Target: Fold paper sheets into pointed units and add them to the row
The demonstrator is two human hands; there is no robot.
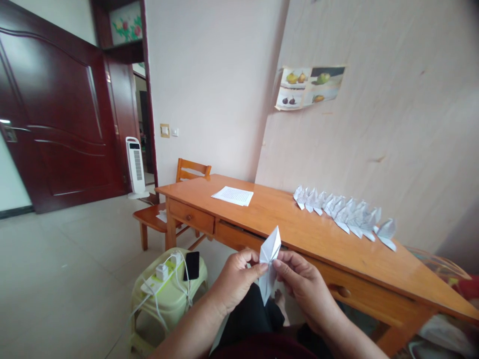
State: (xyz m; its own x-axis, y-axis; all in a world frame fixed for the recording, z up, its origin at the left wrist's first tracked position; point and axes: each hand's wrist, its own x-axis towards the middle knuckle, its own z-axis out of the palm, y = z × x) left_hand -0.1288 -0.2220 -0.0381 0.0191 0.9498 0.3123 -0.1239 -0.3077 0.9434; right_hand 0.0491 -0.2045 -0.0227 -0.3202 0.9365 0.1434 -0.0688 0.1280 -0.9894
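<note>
I see the left hand (236, 274) and right hand (302, 275), fingers clamped on the white, pointed folded paper (270, 247), at the near side of the orange-brown wooden table (269, 205). If they pull unevenly, I think it may tear.

A folded white paper (271, 247), creased and pointed at 2 ends, is nearly upright, top leaning slightly right. The left hand (239, 273) and right hand (302, 274) pinch its middle.
</note>
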